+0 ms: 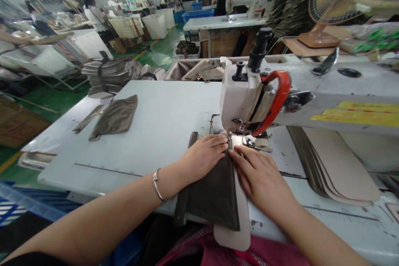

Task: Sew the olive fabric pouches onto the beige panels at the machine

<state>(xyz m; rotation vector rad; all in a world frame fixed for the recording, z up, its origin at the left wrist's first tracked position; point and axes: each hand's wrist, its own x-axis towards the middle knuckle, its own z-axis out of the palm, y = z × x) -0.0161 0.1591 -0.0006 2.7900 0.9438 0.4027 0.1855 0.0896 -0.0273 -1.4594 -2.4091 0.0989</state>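
Note:
A dark grey-brown fabric piece (212, 195) lies on top of a pale beige panel (232, 237) with rounded corners, under the head of a sewing machine (241, 95). My left hand (205, 156) rests flat on the dark fabric, its fingers stretched toward the presser foot (230, 136). To the right of the seam line, my right hand (260, 172) presses down with extended fingers along the fabric's edge and the beige panel. Both sets of fingertips are close to the needle area. The panel's lower end hangs past the table edge.
Stacked beige panels (343, 166) lie under the machine arm at right. A folded brown fabric pouch (115, 118) sits at the table's left. Behind are a bundled stack (109, 70), a bin of pieces (199, 70) and a fan (330, 4). Other people work farther back.

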